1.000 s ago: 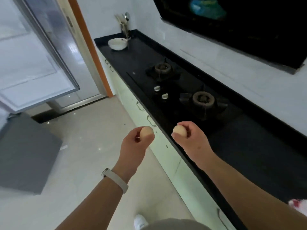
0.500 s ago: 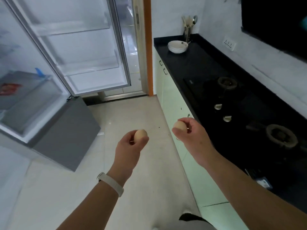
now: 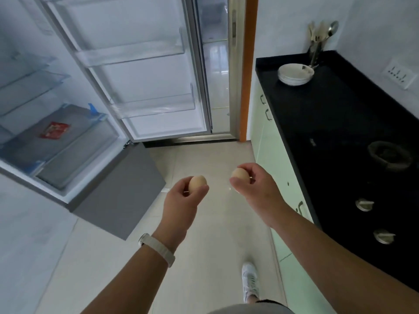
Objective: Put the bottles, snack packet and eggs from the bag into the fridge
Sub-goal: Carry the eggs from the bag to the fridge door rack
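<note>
My left hand (image 3: 181, 200) holds a pale brown egg (image 3: 197, 182) by the fingertips, out over the floor. A second egg (image 3: 239, 174) sits in my right hand (image 3: 258, 189), at about the same height and a little to the right. The fridge (image 3: 63, 141) stands open at the left, its door (image 3: 140, 71) swung out with bare door shelves. A red snack packet (image 3: 54, 130) lies on a low shelf inside the fridge. Both hands are well short of the fridge. No bottles or bag are in view.
A grey lower fridge drawer front (image 3: 122, 196) juts out just left of my left hand. The black counter (image 3: 340, 123) with a gas hob runs along the right, with stacked white bowls (image 3: 294, 74) and a utensil holder (image 3: 317, 46) at its far end. My shoe (image 3: 250, 282) is on the tiled floor.
The view has swung left from the hob to the open fridge, which now fills the left side. Both hands keep hold of their eggs at the same spacing.
</note>
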`<state>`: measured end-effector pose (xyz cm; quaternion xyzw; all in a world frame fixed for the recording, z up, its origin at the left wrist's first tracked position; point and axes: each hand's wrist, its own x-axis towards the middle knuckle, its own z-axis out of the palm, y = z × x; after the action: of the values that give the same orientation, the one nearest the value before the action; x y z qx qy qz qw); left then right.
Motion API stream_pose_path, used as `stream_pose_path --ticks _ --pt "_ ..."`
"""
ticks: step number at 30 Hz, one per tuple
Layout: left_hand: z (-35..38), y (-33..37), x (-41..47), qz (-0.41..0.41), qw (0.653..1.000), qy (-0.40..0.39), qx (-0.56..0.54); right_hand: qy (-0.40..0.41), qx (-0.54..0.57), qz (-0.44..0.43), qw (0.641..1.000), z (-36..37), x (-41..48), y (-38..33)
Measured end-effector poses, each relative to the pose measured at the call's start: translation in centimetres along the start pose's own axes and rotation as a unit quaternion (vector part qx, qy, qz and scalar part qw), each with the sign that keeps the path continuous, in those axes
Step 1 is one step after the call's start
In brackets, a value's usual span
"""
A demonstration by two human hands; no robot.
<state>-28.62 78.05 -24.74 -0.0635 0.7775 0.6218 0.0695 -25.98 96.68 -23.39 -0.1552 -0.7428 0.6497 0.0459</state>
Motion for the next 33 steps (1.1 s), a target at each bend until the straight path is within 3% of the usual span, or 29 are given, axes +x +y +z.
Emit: stream_pose_path --ticks 8,14,22,33 --pt "3.4 3.3 9.0 -0.007 0.999 0.049 -0.012 -0.061 -0.033 -0.020 0.997 -1.6 11.3 -2.4" --pt "1.7 3.9 13.5 -0.012 0.994 0.101 -0.026 -0.100 -0.046 -0.028 0.994 0.8 16.5 -3.8" --pt "-4.3 2.1 21.4 -0.043 0.989 0.135 -0.053 -0.132 -0.074 -0.017 0.988 9.2 23.2 -4.5" --pt "-17.2 2.1 37.2 -0.032 0.992 0.091 -0.077 -0.100 -0.111 0.000 0.989 24.8 32.6 -8.3"
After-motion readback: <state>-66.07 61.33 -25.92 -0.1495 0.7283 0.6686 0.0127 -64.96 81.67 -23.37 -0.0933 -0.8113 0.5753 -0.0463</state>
